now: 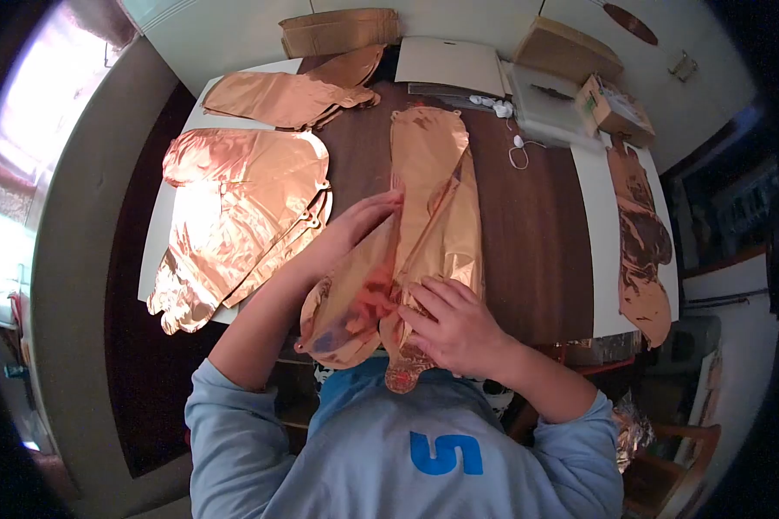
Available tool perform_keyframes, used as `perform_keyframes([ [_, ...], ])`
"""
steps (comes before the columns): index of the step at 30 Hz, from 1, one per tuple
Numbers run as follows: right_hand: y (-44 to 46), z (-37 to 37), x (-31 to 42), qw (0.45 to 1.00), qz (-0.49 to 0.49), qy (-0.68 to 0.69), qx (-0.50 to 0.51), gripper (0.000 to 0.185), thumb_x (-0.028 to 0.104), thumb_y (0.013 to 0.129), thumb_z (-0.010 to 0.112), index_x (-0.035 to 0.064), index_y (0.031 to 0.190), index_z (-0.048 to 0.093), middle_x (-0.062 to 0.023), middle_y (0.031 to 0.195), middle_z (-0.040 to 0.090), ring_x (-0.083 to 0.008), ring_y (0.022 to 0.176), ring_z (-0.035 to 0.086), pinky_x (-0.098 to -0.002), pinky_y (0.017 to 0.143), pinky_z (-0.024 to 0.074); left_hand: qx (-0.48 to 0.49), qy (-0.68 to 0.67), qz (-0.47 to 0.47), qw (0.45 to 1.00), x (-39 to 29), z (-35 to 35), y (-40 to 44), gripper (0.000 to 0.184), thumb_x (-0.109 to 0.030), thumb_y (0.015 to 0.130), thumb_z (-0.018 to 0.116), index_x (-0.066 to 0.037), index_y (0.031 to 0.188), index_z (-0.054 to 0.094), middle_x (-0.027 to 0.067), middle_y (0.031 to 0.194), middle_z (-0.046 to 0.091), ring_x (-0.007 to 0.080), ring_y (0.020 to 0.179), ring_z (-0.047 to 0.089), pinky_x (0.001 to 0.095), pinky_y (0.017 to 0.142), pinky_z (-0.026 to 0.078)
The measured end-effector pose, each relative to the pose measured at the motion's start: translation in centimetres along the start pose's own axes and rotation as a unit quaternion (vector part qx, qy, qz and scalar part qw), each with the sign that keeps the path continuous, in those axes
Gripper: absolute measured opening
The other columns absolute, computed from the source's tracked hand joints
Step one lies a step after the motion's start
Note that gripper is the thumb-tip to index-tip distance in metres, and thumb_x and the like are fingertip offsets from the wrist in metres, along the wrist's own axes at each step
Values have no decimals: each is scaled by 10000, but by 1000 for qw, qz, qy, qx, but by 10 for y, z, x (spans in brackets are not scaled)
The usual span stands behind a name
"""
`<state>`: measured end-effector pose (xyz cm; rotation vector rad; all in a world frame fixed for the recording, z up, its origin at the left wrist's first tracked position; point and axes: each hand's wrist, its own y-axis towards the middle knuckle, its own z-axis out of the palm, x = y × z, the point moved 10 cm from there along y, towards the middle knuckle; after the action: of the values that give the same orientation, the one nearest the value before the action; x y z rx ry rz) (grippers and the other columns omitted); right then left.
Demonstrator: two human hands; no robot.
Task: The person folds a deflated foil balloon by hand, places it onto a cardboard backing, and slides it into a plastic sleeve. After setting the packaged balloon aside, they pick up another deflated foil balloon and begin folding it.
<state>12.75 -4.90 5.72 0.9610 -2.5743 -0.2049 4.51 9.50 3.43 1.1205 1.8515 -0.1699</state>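
Nearest you, the narrow tail of the copper-coloured foil piece (428, 164) reaches the table's (532, 259) near edge, with a broader lobe spreading toward 7 o'clock from the sheet's middle. Your right hand (450, 327) sits at 5 o'clock, fingers loosely curved and slightly spread on the foil — whether they pinch any of it, you can't tell from here.

Farther up, your left hand (365, 223) lies at 10 o'clock, its fingers together and nearly straight, tips at the sheet's left edge; its thumb doesn't show clearly, so a hold there can't be judged either.

The relation that counts is the long axis: it runs almost straight from 6 to 12, a diagonal fold line slanting toward 1. Your right hand is nearer the tail, your left nearer the far end — which lies beyond both, at 12. Past your left arm, at 10 o'clock, spreads the larger foil stack (251, 190).
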Motion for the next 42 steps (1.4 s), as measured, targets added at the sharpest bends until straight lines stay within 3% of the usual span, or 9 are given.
perform_keyframes([
  [5,0,0,-2,1000,1,1,-18,450,269,768,689,43,1153,634,-163,1241,561,-337,1222,501,-454,1005,403,-18,-138,-249,959,-21,-22,-50,315,-272,857,700,12,976,633,79,927,635,172,855,598,330,750,484],
  [11,1,2,-2,1000,-4,2,-8,437,253,755,686,45,1137,648,-162,1224,567,-338,1209,504,-451,1006,404,127,-203,-276,931,-49,-1,-99,279,-195,813,780,-6,950,629,34,864,634,116,817,589,288,727,479],
  [15,3,1,0,1000,-8,-3,-5,425,242,761,679,47,1138,652,-169,1237,561,-335,1198,503,-449,1008,401,33,-263,-331,906,-61,-12,-81,373,-296,800,804,0,943,629,52,876,655,137,851,639,300,730,528],
  [18,2,1,-1,1000,-6,0,-4,424,242,769,676,48,1145,645,-169,1242,558,-334,1203,501,-450,1011,398,59,-188,-319,927,-75,-18,-76,490,-368,744,807,38,974,659,131,971,689,200,917,654,358,841,503],
  [21,2,1,-2,1000,-2,1,-1,439,255,778,680,48,1162,632,-167,1241,558,-333,1220,495,-452,1015,395,73,36,-278,957,-100,-25,-73,547,-488,756,787,21,894,640,135,793,695,271,712,688,358,684,557],
  [28,1,2,-5,1000,5,23,3,496,225,752,733,50,1201,614,-158,1275,559,-321,1234,508,-443,1027,405,32,-208,-451,867,-71,-25,-98,148,-36,813,655,46,934,639,97,824,638,177,731,632,314,614,513],
  [31,0,2,-4,1000,-1,22,-6,473,221,756,732,42,1178,616,-161,1270,568,-320,1233,515,-443,1034,406,-31,-148,-292,944,-80,-44,-64,158,-87,786,662,27,884,616,59,738,562,183,761,625,320,665,492],
  [36,-2,11,-7,1000,-8,19,4,395,265,820,670,0,1110,634,-209,1283,560,-350,1261,492,-489,1088,365,79,-99,-98,987,-103,0,-24,214,-110,830,682,36,981,642,147,948,622,269,954,613,370,810,500],
  [42,-2,9,-11,1000,-11,28,10,293,205,817,646,14,1036,681,-193,1190,623,-364,1220,534,-516,1094,364,158,-114,-47,980,-107,41,-12,156,-117,902,643,17,980,654,177,1066,632,333,1052,604,407,927,474],
])
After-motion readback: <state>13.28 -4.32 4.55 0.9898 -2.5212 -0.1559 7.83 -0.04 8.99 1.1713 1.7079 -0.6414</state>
